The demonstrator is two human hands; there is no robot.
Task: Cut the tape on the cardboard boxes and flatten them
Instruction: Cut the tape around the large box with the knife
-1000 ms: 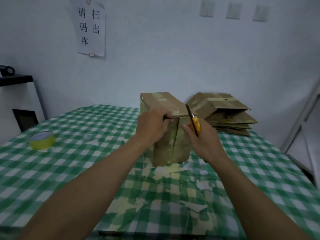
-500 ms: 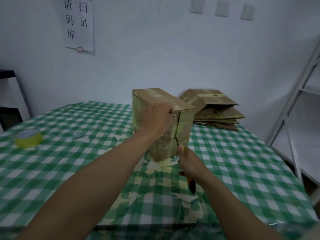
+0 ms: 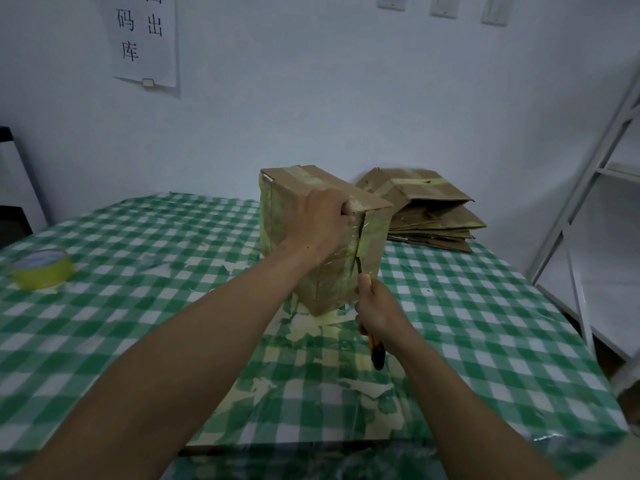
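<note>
- A yellow tape roll lay at the left of the glossy checked tablecloth.
- The left hand curled its fingers over the top edge of the cardboard box, which stood upright mid-table, long axis vertical.
- The right hand gripped an orange knife, blade pointing up into the taped vertical seam.
- Flattened boxes lay stacked behind.

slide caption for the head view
Left hand grips the cardboard box while the right hand holds a utility knife at its taped seam.

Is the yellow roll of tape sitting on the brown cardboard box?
No, the yellow roll of tape lies on the green checked tablecloth, well left of the brown cardboard box.
</note>
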